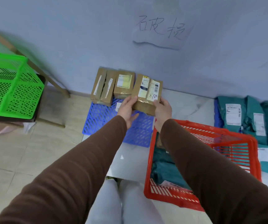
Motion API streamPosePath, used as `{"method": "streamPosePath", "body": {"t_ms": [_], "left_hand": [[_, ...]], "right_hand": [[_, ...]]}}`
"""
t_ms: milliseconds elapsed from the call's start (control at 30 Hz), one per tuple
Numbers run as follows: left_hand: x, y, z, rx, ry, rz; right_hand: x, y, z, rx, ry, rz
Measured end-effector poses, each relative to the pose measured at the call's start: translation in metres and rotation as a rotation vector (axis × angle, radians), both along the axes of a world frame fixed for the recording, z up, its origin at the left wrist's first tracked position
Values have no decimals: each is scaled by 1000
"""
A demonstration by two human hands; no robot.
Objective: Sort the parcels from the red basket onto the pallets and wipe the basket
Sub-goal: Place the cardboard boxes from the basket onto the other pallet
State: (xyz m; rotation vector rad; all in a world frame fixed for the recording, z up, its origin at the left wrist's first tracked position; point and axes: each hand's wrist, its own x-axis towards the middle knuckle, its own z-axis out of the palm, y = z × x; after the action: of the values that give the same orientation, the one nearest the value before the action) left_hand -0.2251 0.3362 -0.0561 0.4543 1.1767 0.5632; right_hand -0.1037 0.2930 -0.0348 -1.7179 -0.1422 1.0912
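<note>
Green plastic mesh basket sits at my far left on a dark low stand, with a wooden frame leaning on the wall behind it. Further right, a blue pallet lies flat on the floor against the wall, and two brown cardboard boxes stand along its back edge: a torn box whose flaps gape, and a smaller taped box just beside it. My left hand reaches out from a brown sleeve with the fingers together along the left side of a third cardboard box, thumb on top near its lower corner. I hold that box tilted above the pallet, just right of the smaller one, its labels facing me and a handwritten number on the white one. My right hand grips its right side, fingers pressed together against the edge. A paper sign with handwritten characters is stuck on the wall above. Below my right forearm the red basket rests on the pale floor, with teal mailer bags inside it. At the far right, more teal bags with white labels lie side by side, overlapping, near the wall.
</note>
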Motion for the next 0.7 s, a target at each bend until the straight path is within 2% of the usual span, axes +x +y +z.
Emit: {"method": "streamPosePath", "body": {"t_ms": [200, 700], "left_hand": [[34, 34, -44, -116, -65, 28], [70, 80, -148, -266, -1, 90]], "right_hand": [[39, 51, -42, -123, -118, 77], [70, 97, -146, -307, -103, 217]]}}
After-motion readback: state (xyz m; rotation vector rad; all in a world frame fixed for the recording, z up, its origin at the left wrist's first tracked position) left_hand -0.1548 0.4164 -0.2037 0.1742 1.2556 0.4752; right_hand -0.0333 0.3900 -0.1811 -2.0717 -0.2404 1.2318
